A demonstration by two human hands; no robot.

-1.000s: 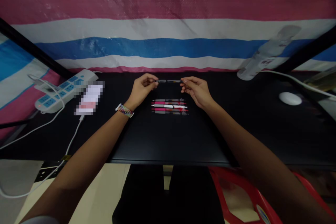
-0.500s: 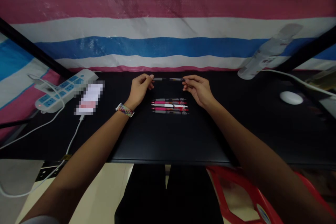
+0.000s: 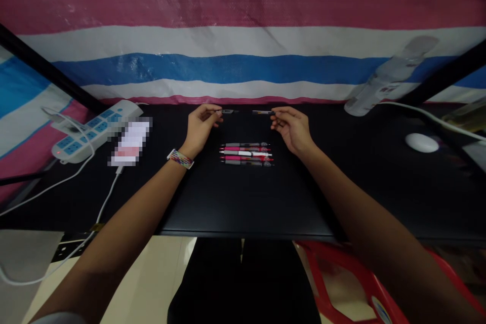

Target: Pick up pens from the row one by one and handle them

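Note:
At the back of the black desk, my left hand (image 3: 203, 124) is closed, pinching a short grey pen part (image 3: 228, 111) between thumb and fingers. Facing it across a gap, my right hand (image 3: 292, 126) is closed on the end of a clear pen barrel (image 3: 261, 112) with a printed label. Both pieces are held level, roughly in line, and apart from each other. Nearer to me, between my forearms, lies a neat stack-like row of several pens (image 3: 246, 154), side by side, with grey, pink-red and white bodies. Their tips point left.
At the left are a power strip (image 3: 96, 131), a blurred-out phone (image 3: 131, 143) and white cables. On the right stand a clear bottle (image 3: 383, 86) and a white mouse (image 3: 421, 143). A striped sheet (image 3: 243, 5) hangs behind; a red stool (image 3: 322, 283) is below.
The pen that both hands held as one piece is now in two parts. My right hand has moved slightly right with the barrel, and a gap shows between the pieces.

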